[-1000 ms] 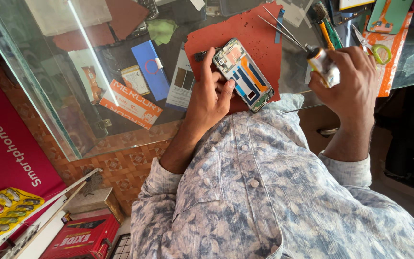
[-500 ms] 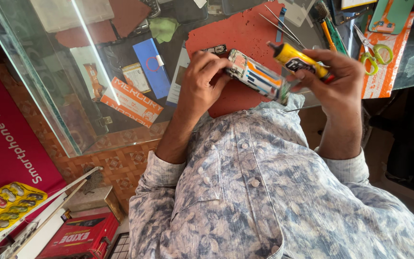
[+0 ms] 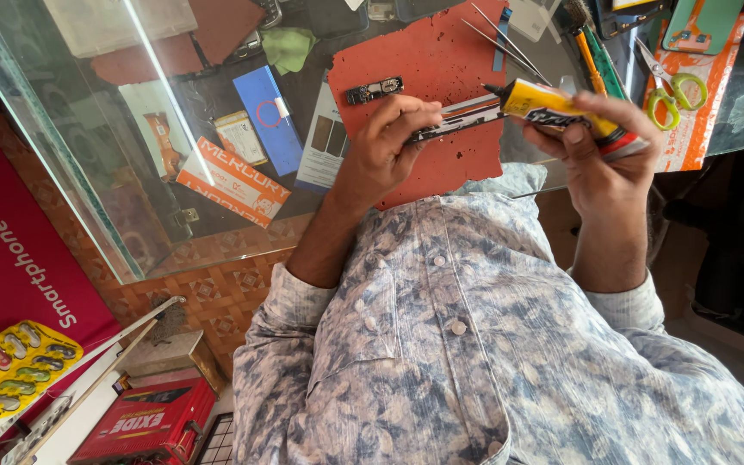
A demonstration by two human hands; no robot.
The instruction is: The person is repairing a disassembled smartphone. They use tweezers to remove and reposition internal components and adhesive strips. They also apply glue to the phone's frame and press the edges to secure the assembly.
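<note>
The phone is held edge-on above the red mat, near the mat's right edge, so only its thin side shows. The left hand grips its left end, fingers curled tight around it. The right hand holds a yellow glue tube, fingers closed along its body, and the tube's dark nozzle sits at the phone's right end, touching it or just short of it; which one is hard to tell.

On the mat, just left of the phone and above the left hand, lies a small dark part. Thin metal tweezers lie across the mat's upper right corner. Right of the mat stand a brush and an orange-handled tool, and further right green-handled scissors rest on an orange sheet. Left of the mat, under the glass table, lie a blue card, an orange-and-white box and a green cloth. Well below the mat, at the lower left, sit a red box and a yellow blister pack.
</note>
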